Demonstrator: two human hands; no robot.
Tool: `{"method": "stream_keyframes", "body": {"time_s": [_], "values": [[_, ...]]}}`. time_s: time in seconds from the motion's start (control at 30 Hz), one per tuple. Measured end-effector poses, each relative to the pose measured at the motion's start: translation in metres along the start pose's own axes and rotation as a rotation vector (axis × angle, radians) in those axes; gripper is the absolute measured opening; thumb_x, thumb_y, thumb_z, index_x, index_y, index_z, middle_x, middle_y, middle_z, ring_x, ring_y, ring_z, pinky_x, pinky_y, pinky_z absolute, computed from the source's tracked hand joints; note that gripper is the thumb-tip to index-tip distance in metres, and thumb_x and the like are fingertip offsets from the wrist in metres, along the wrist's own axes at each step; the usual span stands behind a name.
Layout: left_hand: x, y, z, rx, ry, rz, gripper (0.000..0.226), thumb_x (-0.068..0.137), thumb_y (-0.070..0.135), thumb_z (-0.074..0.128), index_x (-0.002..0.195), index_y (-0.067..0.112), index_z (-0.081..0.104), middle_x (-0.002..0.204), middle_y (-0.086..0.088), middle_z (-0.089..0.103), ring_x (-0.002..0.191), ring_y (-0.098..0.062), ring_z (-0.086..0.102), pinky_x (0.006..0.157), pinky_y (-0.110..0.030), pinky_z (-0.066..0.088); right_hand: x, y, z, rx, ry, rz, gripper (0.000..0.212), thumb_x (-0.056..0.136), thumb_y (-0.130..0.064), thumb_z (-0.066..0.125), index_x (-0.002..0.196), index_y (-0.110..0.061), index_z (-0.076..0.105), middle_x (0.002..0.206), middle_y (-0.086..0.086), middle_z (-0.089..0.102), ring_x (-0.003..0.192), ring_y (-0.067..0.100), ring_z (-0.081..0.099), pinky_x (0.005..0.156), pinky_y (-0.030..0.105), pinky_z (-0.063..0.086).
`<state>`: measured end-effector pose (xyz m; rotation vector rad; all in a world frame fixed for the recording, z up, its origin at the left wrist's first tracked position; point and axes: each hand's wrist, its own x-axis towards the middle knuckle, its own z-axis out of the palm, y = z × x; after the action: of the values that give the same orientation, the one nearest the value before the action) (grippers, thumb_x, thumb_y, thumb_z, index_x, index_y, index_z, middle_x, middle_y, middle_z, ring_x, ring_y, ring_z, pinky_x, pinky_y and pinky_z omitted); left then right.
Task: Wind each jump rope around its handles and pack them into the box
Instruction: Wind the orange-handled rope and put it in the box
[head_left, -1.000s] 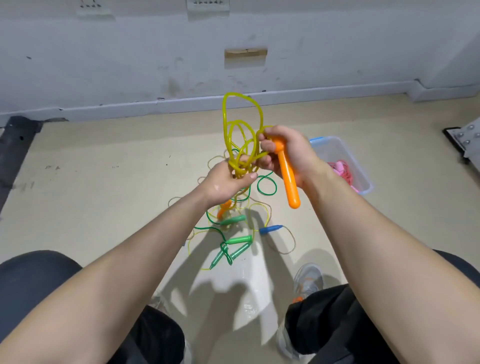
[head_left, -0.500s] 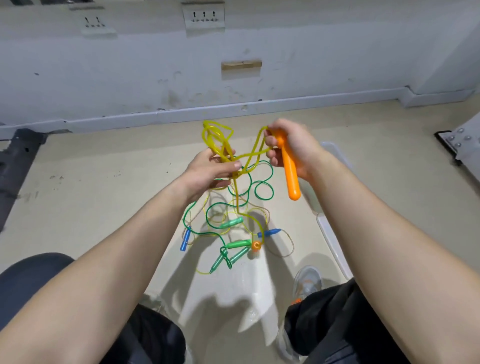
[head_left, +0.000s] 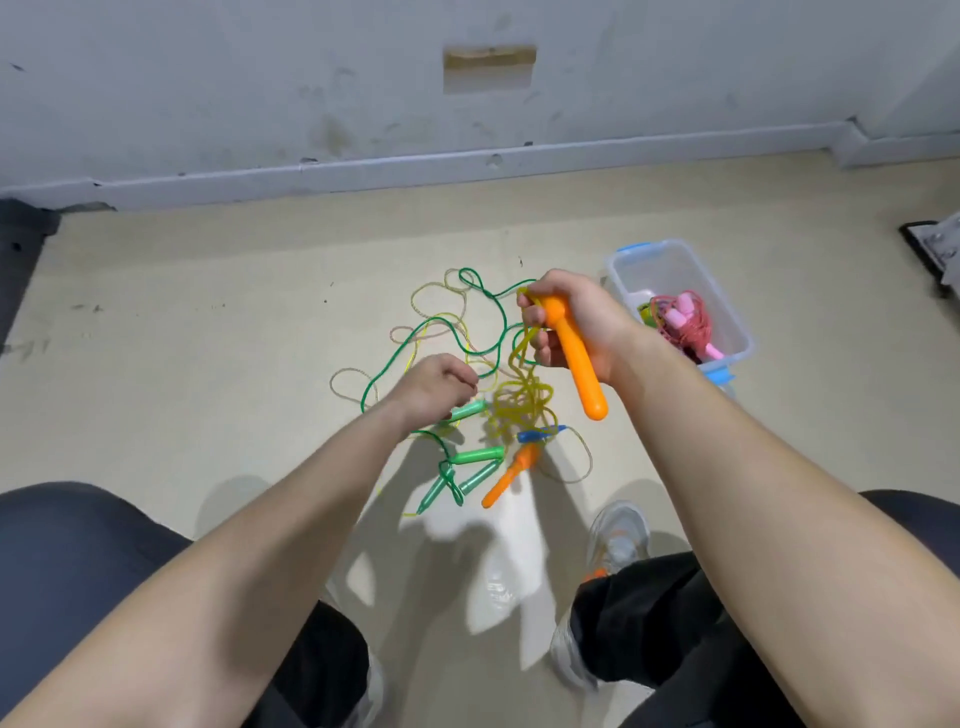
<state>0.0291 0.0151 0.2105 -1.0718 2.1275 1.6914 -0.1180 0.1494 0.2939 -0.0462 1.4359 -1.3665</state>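
On the floor (head_left: 208, 338) at the left, a green cord (head_left: 395, 353) and a pale cord (head_left: 436, 296) loop out from the tangle. The left hand (head_left: 434, 387) hangs over this tangle with its fingers curled under; whether they pinch anything cannot be told. Just below it lie green handles (head_left: 475, 456), one partly under the hand. Next comes a heap of yellow cord (head_left: 519, 410), running up into the right hand (head_left: 576, 325). A blue handle (head_left: 535, 434) and a second orange handle (head_left: 511, 477) lie on the floor under that heap. The right hand is clamped on an orange handle (head_left: 584, 374), whose free end points down toward the person. Farther right stands the clear box (head_left: 685, 265), holding a wound pink rope (head_left: 683, 322).
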Motion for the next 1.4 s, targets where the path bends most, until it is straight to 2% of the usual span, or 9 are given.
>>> {"method": "stream_keyframes", "body": {"time_s": [0.17,0.33,0.5,0.6,0.7,0.83,1.0,1.17,1.4], "values": [[0.019,-0.019,0.034,0.16,-0.139,0.091,0.075,0.079,0.028,0.084,0.141,0.031,0.044,0.129,0.006,0.053,0.099,-0.015,0.059,0.089,-0.031,0.05,0.015,-0.001,-0.005,0.143,-0.075,0.045,0.021,0.094,-0.03,0.042,0.081,-0.018,0.054,0.055,-0.008,0.045,0.041,0.009,0.039,0.047,0.019,0.03],[0.042,-0.034,0.058,0.166,-0.254,0.201,0.02,0.096,0.042,0.066,0.106,0.027,0.075,0.106,0.006,0.071,0.1,-0.009,0.064,0.094,-0.026,0.046,0.03,-0.007,-0.019,0.247,-0.119,0.001,0.016,0.084,-0.033,0.05,0.082,-0.018,0.055,0.054,-0.009,0.044,0.039,0.01,0.038,0.049,0.019,0.027],[0.062,-0.064,0.064,-0.003,-0.113,0.049,0.04,0.108,0.032,0.043,0.079,0.012,0.064,0.074,-0.004,0.075,0.069,-0.016,0.065,0.074,-0.033,0.051,0.058,0.003,-0.043,0.071,0.127,-0.077,0.018,0.096,-0.026,0.044,0.09,-0.016,0.058,0.071,0.0,0.061,0.049,0.014,0.051,0.05,0.021,0.039],[0.072,-0.078,0.054,-0.26,0.084,-0.079,0.039,0.108,0.035,0.042,0.089,0.008,0.061,0.078,-0.014,0.073,0.06,-0.02,0.061,0.059,-0.029,0.049,0.083,0.035,-0.061,-0.138,0.368,-0.002,0.012,0.099,-0.019,0.046,0.095,-0.011,0.055,0.088,0.01,0.061,0.055,0.02,0.061,0.05,0.025,0.048],[0.086,-0.087,0.043,-0.499,0.137,-0.16,0.029,0.108,0.026,0.044,0.111,0.001,0.057,0.093,-0.018,0.066,0.063,-0.017,0.066,0.066,-0.033,0.052,0.103,0.084,-0.08,-0.182,0.481,0.118,0.012,0.098,-0.016,0.049,0.1,-0.006,0.056,0.086,0.011,0.062,0.054,0.025,0.062,0.047,0.03,0.052],[0.094,-0.099,0.051,0.006,0.16,-0.241,0.037,0.102,0.024,0.052,0.135,0.008,0.052,0.12,-0.004,0.059,0.104,-0.021,0.06,0.088,-0.034,0.048,0.114,0.147,-0.089,-0.206,0.459,0.21,0.009,0.097,-0.016,0.053,0.092,-0.013,0.06,0.079,0.009,0.062,0.045,0.018,0.058,0.043,0.028,0.051],[0.1,-0.123,0.103,0.253,-0.041,-0.27,0.012,0.091,0.019,0.056,0.082,0.02,0.064,0.079,-0.005,0.063,0.078,-0.021,0.057,0.068,-0.031,0.041,0.121,0.212,-0.085,-0.169,0.52,0.32,0.013,0.093,-0.01,0.053,0.081,-0.01,0.059,0.069,0.008,0.06,0.043,0.018,0.052,0.044,0.027,0.048],[0.111,-0.139,0.148,0.43,-0.172,-0.305,0.028,0.094,0.025,0.055,0.11,0.005,0.066,0.111,-0.014,0.07,0.107,-0.033,0.066,0.086,-0.036,0.051,0.135,0.265,-0.075,-0.071,0.452,0.463,0.014,0.087,-0.003,0.048,0.075,-0.01,0.051,0.06,0.009,0.045,0.046,0.02,0.041,0.049,0.026,0.036],[0.114,-0.147,0.162,0.317,-0.183,-0.305,0.014,0.089,0.013,0.058,0.093,0.007,0.069,0.094,-0.014,0.074,0.093,-0.031,0.07,0.083,-0.04,0.056,0.147,0.288,-0.066,0.05,0.485,0.476,0.008,0.086,0.0,0.057,0.078,-0.001,0.058,0.053,0.008,0.04,0.037,0.019,0.04,0.04,0.024,0.039]]}}
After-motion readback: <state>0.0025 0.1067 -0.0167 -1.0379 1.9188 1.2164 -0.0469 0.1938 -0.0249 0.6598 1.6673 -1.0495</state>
